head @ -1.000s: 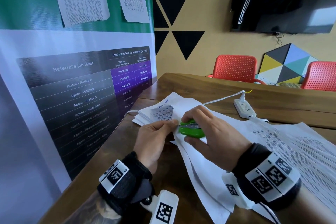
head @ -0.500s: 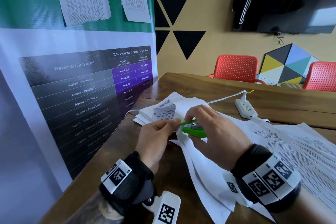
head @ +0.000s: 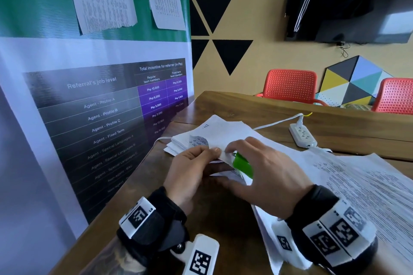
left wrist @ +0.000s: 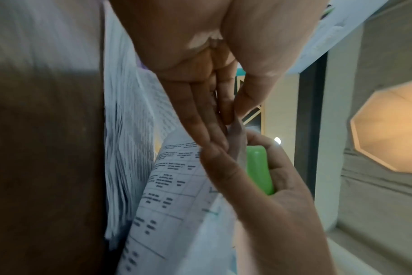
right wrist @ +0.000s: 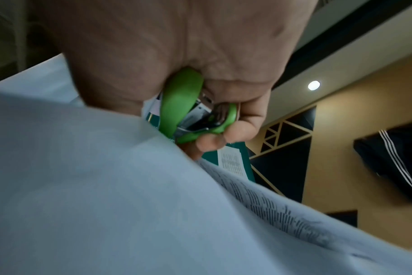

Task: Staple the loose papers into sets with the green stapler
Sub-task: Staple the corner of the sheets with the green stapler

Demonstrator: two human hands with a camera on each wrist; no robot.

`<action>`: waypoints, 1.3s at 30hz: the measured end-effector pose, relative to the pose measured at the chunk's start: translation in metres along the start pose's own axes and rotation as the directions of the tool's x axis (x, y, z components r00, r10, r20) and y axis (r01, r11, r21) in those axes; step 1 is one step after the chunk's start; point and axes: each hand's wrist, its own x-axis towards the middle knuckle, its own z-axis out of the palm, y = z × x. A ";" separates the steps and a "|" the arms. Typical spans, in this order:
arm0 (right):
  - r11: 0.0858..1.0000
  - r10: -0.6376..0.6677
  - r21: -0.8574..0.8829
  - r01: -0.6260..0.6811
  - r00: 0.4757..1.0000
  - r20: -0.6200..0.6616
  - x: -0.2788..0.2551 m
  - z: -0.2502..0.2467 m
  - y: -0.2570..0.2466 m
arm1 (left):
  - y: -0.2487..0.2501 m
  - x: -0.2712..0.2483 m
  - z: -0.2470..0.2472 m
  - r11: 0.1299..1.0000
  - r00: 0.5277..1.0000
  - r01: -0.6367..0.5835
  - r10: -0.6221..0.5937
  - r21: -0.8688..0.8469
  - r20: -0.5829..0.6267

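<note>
My right hand (head: pixel 257 163) grips the small green stapler (head: pixel 242 164), held in the palm with fingers curled over it; in the right wrist view the stapler (right wrist: pixel 191 111) shows its metal inside. My left hand (head: pixel 196 163) pinches the corner of a set of printed papers (head: pixel 225 154) between thumb and fingers, right beside the stapler's front. In the left wrist view the left fingers (left wrist: pixel 209 119) hold the paper corner (left wrist: pixel 233 134) against the right hand's fingers, with the stapler (left wrist: pixel 259 171) just behind. The rest of that set drapes under my right wrist (head: pixel 274 230).
A stack of printed sheets (head: pixel 185 140) lies at the far left of the wooden table (head: pixel 223 219). More printed pages (head: pixel 368 185) spread at the right. A white power strip (head: pixel 302 136) with cable lies behind. A banner (head: pixel 89 96) stands close on the left; red chairs (head: pixel 290 85) stand beyond.
The stapler has tilted in my right hand and slid back from the paper corner. My left hand still pinches the corner, now lifted slightly and folded toward the right fingers.
</note>
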 end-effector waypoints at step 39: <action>0.961 -0.138 0.194 0.197 0.949 -0.285 0.004 0.003 0.009 | 0.012 -0.001 -0.004 0.932 0.950 -0.305 0.311 0.196 -0.002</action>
